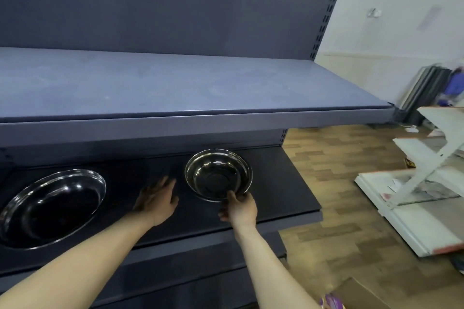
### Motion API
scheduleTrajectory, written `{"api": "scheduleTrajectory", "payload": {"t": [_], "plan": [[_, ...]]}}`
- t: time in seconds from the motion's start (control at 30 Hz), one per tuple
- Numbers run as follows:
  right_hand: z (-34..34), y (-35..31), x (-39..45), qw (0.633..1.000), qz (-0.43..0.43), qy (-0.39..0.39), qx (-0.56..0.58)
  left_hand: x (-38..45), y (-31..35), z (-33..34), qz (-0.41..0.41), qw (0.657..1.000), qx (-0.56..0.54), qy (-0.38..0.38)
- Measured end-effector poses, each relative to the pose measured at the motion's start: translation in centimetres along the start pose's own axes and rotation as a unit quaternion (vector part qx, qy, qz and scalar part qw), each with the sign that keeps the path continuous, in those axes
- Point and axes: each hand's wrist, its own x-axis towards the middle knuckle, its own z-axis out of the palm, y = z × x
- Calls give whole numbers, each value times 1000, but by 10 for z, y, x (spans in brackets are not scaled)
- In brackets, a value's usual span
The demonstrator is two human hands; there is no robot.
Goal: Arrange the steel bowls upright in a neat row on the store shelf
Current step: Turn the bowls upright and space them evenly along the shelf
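Note:
Two shiny steel bowls stand upright on the dark lower shelf (283, 183). The smaller bowl (218, 173) sits toward the shelf's right end. My right hand (240, 208) pinches its near rim, thumb inside the bowl. A larger steel bowl (51, 208) rests at the left, partly cut off by the frame edge. My left hand (157, 199) hovers flat between the two bowls with fingers spread, holding nothing and touching neither bowl.
A grey-blue upper shelf (175, 88) overhangs the back of the lower one. To the right lie a wood-pattern floor (334, 183), white dismantled shelf parts (426, 183) and leaning panels (424, 93). A cardboard box (361, 293) sits at the bottom right.

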Motion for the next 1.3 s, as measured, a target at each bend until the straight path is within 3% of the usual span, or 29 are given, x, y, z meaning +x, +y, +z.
{"api": "scheduleTrajectory", "payload": {"t": [0.37,0.63,0.87,1.13,1.3], "plan": [[-71,7,12,993,-42,107,19,9,46,14,41,998,-13,-35],[-134,7,30,989,-43,83,111,11,109,24,65,996,-18,-52],[-170,22,38,986,-79,102,108,-6,165,33,82,995,4,-56],[-168,25,15,992,-81,0,101,-11,175,35,65,995,33,-67],[-167,16,19,989,-61,1,134,-18,169,30,55,994,48,-84]]}}
